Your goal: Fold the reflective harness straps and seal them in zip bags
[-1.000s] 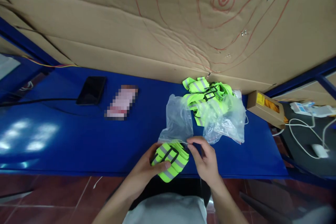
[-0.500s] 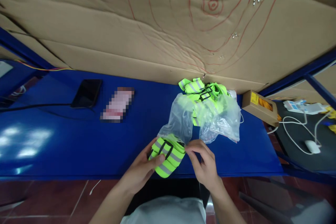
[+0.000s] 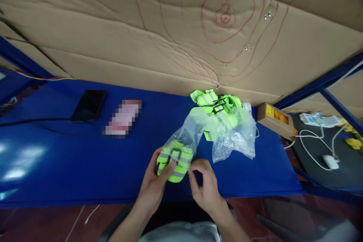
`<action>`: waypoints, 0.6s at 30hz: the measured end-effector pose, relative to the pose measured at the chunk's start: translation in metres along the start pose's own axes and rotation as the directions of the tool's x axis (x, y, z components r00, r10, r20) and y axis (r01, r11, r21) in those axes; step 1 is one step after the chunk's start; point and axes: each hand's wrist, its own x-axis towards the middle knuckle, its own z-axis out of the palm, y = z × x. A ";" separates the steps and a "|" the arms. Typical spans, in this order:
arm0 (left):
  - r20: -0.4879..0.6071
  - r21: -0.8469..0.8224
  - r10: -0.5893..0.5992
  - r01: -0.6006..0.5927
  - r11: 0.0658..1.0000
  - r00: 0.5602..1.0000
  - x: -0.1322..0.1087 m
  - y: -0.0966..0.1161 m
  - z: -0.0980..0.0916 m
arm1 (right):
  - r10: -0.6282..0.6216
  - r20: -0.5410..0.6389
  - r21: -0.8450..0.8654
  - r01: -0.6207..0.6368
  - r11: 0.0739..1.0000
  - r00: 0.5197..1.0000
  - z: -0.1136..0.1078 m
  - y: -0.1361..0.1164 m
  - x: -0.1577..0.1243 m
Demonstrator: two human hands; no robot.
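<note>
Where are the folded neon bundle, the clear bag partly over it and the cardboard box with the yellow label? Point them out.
Folded neon bundle (image 3: 179,171): head view, lower front face.
Clear bag (image 3: 189,131): head view, slack part beyond the bundle.
Cardboard box (image 3: 272,124): head view, plain cardboard side.

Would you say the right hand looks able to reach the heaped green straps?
Probably, in part: clear plastic covers some of the heaped green straps, leaving their far side bare, though the right hand is at the edge of the green bundle.
</note>
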 end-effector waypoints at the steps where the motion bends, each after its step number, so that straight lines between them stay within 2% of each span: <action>1: -0.012 0.104 0.071 -0.070 0.992 0.997 0.001 0.000 -0.001 | 0.004 0.012 -0.031 -0.004 1.000 1.000 -0.002 -0.002 0.003; 4: 0.009 0.335 0.241 -0.230 0.914 0.970 0.008 -0.003 -0.004 | -0.040 0.037 -0.085 0.043 0.995 0.998 -0.008 -0.005 0.014; 9: 0.038 0.481 0.262 -0.247 0.841 0.964 0.020 -0.003 -0.009 | -0.036 0.096 -0.124 0.048 0.991 0.995 -0.001 -0.004 0.032; 11: -0.005 0.484 0.265 -0.230 0.844 0.964 0.022 0.003 -0.012 | -0.032 0.063 -0.127 0.040 0.991 0.998 0.006 -0.007 0.038; 13: -0.049 0.414 0.224 -0.184 0.891 0.973 0.021 0.011 -0.013 | -0.036 0.005 -0.090 0.037 0.995 0.999 0.012 -0.010 0.045; 16: -0.089 0.339 0.166 -0.127 0.932 0.982 0.013 0.028 -0.014 | -0.040 0.001 -0.029 0.040 0.999 0.999 0.019 -0.016 0.052; 18: -0.104 0.328 0.173 -0.130 0.936 0.980 0.003 0.036 -0.017 | -0.033 0.016 0.004 0.033 0.999 0.999 0.023 -0.020 0.051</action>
